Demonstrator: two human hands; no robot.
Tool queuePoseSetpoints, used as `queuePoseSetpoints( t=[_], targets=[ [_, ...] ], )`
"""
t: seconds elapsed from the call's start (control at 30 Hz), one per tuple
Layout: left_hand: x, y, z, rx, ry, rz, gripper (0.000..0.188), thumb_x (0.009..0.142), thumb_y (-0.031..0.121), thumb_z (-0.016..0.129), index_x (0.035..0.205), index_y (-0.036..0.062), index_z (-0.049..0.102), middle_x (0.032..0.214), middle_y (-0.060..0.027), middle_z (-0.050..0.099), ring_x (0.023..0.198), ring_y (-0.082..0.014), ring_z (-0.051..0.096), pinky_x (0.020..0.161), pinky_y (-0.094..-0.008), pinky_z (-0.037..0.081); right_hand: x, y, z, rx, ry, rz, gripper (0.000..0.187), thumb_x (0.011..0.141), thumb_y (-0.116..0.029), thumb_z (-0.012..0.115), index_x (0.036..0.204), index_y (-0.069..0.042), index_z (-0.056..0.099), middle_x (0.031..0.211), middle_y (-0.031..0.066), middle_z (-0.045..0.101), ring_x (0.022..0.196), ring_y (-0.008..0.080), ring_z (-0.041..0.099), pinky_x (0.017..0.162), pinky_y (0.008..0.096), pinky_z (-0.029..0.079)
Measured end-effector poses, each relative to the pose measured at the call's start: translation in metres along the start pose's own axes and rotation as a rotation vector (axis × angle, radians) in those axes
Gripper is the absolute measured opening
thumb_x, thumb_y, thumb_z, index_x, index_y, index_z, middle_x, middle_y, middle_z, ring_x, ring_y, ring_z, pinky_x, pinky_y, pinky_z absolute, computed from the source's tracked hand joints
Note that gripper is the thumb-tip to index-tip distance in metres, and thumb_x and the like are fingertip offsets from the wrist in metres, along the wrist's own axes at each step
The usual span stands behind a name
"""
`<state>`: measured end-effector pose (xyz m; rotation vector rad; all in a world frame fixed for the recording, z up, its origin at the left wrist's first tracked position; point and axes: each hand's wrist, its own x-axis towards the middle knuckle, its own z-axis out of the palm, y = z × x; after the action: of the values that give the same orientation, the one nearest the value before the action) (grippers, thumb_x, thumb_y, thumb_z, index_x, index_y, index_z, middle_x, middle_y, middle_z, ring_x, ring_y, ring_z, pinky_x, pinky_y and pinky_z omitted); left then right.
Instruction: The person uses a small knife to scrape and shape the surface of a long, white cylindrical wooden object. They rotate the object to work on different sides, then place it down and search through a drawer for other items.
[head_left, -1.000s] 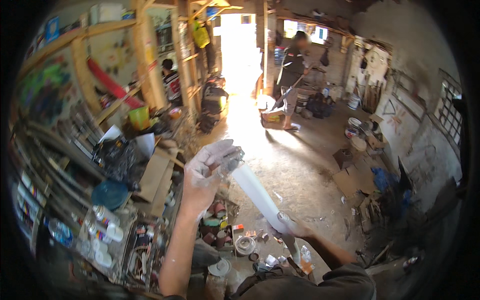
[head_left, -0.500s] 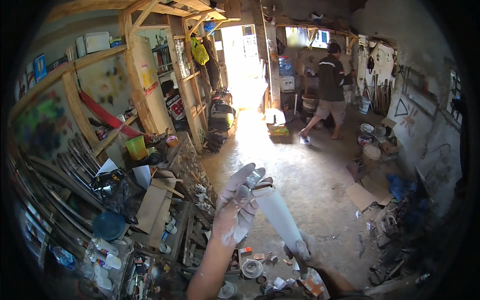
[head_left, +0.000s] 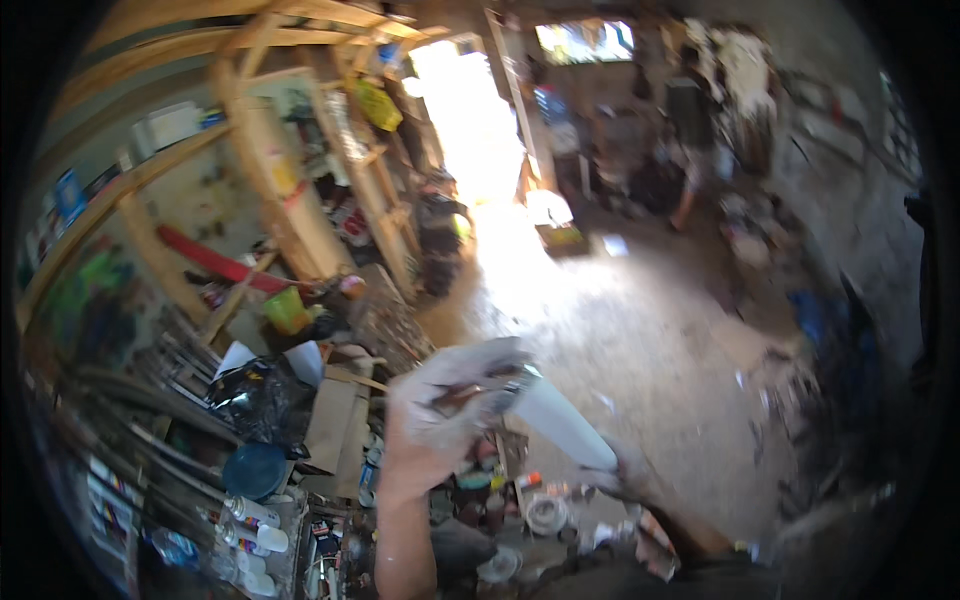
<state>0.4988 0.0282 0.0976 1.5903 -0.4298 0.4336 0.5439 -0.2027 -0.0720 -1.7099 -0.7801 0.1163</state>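
A long, flat-sided pale white piece [head_left: 565, 425] slants in front of me, its upper end toward the left. My right hand [head_left: 628, 470] is closed round its lower end. At the upper end my left hand [head_left: 455, 395], coated in whitish dust, has its fingers curled over. Between those fingers shows a small shiny piece [head_left: 515, 376] with brown beside it; blur hides what kind it is. Whether the left fingers also grip the pale piece I cannot tell.
On the left bench are a teal bowl [head_left: 253, 470], a black plastic bag [head_left: 262, 397] and white bottles [head_left: 250, 512]. A clear tape-like roll [head_left: 546, 514] lies below my hands. Another person [head_left: 690, 115] walks at the back right. Clutter lines the right wall.
My view has swung and blurred. The left hand has turned, its fingers now folding over the pale piece's upper end. The other person has moved farther right.
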Motion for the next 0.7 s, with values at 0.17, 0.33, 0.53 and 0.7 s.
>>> queuePoseSetpoints(
  t=[0.17, 0.33, 0.53, 0.7],
  targets=[
    [-0.091, -0.061, 0.029, 0.090, 0.175, -0.152, 0.047, 0.077, -0.004, 0.076, 0.119, -0.0079, 0.057, 0.107, -0.0185, 0.069, 0.093, -0.0215, 0.069, 0.082, -0.0329, 0.058, -0.043, 0.046, 0.033, -0.223, 0.054, 0.142, 0.027, 0.074, -0.013, 0.075, 0.096, -0.003, 0.062, 0.084, 0.0197, 0.067, 0.073, 0.0327, 0.067, 0.064, 0.0409, 0.050],
    [-0.167, -0.128, 0.092, -0.177, 0.139, -0.271, 0.066, 0.069, -0.004, 0.082, 0.125, -0.0078, 0.047, 0.108, -0.0203, 0.067, 0.098, -0.0242, 0.068, 0.090, -0.0347, 0.056, -0.099, 0.091, 0.039, -0.290, 0.316, 0.376, 0.020, 0.074, -0.009, 0.072, 0.090, -0.002, 0.061, 0.075, 0.0181, 0.064, 0.070, 0.0307, 0.065, 0.062, 0.0412, 0.048],
    [-0.178, -0.155, 0.138, 0.111, -0.128, -0.056, 0.046, 0.070, 0.006, 0.085, 0.108, -0.0034, 0.062, 0.103, -0.0145, 0.072, 0.092, -0.0236, 0.071, 0.082, -0.0318, 0.056, -0.124, 0.136, 0.031, 0.089, 0.692, 0.505, 0.016, 0.082, -0.012, 0.068, 0.092, -0.004, 0.061, 0.077, 0.0104, 0.063, 0.067, 0.0189, 0.062, 0.058, 0.0322, 0.048],
    [-0.146, -0.187, 0.171, 0.122, -0.060, 0.320, 0.034, 0.066, 0.003, 0.083, 0.098, -0.0004, 0.069, 0.097, -0.0142, 0.072, 0.090, -0.0274, 0.071, 0.079, -0.0376, 0.056, -0.118, 0.165, 0.008, 0.147, 0.823, 0.580, 0.009, 0.083, -0.003, 0.064, 0.090, -0.006, 0.060, 0.097, 0.0107, 0.066, 0.073, 0.0130, 0.064, 0.055, 0.0264, 0.051]
  ],
)
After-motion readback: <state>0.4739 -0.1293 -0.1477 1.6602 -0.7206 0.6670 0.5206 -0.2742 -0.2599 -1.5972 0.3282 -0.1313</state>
